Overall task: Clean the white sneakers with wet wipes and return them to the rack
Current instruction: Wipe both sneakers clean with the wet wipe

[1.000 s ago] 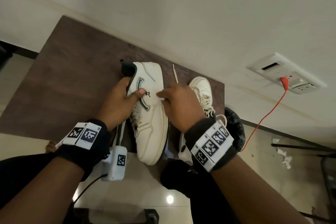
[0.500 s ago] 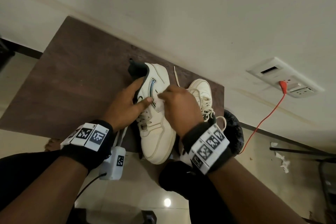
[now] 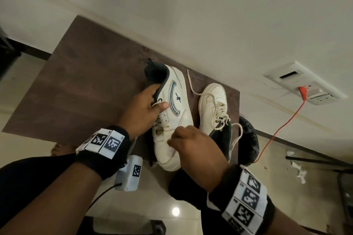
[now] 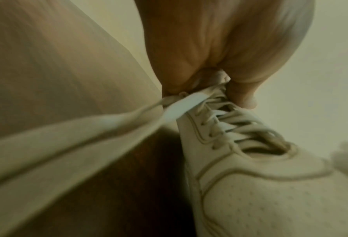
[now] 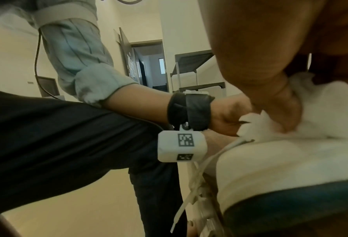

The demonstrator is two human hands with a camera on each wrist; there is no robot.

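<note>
The left hand (image 3: 142,112) gripped the sneaker (image 3: 172,116) at its collar; its toe pointed toward the person; the right hand (image 3: 193,147) pinched the wipe (image 5: 319,115) on the toe side.

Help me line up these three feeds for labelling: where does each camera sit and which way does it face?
Head: worn on the head, looking forward and down at the brown table; both hands and wristbands show.
Left wrist: along the left hand at the held sneaker.
Right wrist: along the right hand pressing a wet wipe; the left forearm and legs show.
Shared: all three see the held sneaker; head and right wrist both see the left hand.
</note>
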